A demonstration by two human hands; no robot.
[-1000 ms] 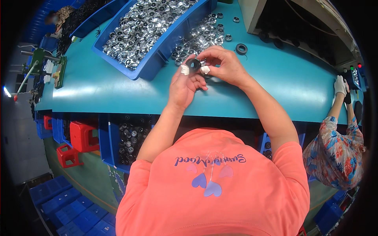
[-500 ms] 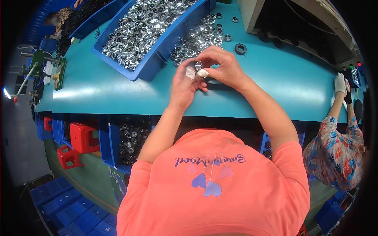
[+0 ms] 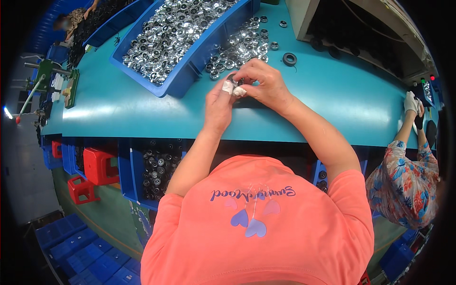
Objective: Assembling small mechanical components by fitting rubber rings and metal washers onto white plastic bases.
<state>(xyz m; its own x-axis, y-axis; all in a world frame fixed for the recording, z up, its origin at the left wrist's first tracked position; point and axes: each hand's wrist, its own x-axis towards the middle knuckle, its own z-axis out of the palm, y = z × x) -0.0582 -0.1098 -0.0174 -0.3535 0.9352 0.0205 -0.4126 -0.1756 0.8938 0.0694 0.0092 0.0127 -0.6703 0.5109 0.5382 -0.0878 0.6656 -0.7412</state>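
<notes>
My left hand (image 3: 220,103) and my right hand (image 3: 267,85) meet above the front part of the teal table (image 3: 285,118). Between their fingertips is a small round silver-and-black part (image 3: 235,81), pinched from both sides and largely covered by the fingers. White wrapping covers both thumbs. Just beyond my hands lies a loose pile of similar shiny round parts (image 3: 251,42). A long blue bin (image 3: 183,71), heaped with the same kind of part, stands at an angle to the far left of my hands.
A black ring (image 3: 289,59) lies right of the pile. At the back right stands a pale machine housing (image 3: 304,21); at far left, a green hand press (image 3: 47,78). Right, a gloved person (image 3: 403,185) works. Red stools (image 3: 99,166) and blue crates sit below the table's left side.
My hands have drawn closer together around the part, and my right hand has shifted slightly left. More of the part is now covered by the fingers.
</notes>
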